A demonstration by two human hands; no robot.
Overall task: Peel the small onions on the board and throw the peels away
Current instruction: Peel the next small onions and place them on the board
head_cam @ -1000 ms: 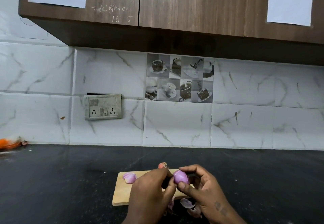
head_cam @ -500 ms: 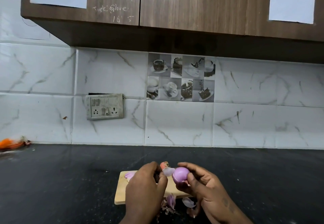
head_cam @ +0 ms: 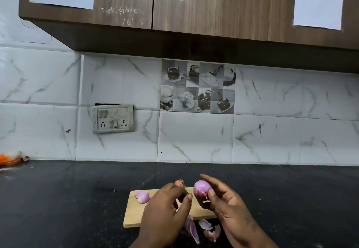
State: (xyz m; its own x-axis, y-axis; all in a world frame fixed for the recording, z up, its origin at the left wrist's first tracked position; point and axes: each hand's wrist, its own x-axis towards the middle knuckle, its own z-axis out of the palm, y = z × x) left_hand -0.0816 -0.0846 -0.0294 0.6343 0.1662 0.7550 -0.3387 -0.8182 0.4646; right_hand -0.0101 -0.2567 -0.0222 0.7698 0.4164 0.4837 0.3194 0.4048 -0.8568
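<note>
While the right hand (head_cam: 227, 207) pinches a small purple onion (head_cam: 202, 189) between thumb and fingertips, holding it up above the right end of the wooden board (head_cam: 134, 215), a shred of skin hangs at the onion's lower end. The left hand (head_cam: 165, 214) hovers just beside it over the board, with its fingers curled and its thumb tip near the forefinger (whether it pinches a bit of peel I cannot tell). On the board's far left corner lies a peeled onion (head_cam: 143, 197), pale purple. At the far edge, behind the left hand's knuckles, sits an unpeeled onion (head_cam: 179, 183). Loose peels (head_cam: 210, 230) lie on the black counter (head_cam: 68, 199) just in front of the board, between the two wrists. At the counter's far left edge is something orange (head_cam: 7, 159), too blurred to name.
</note>
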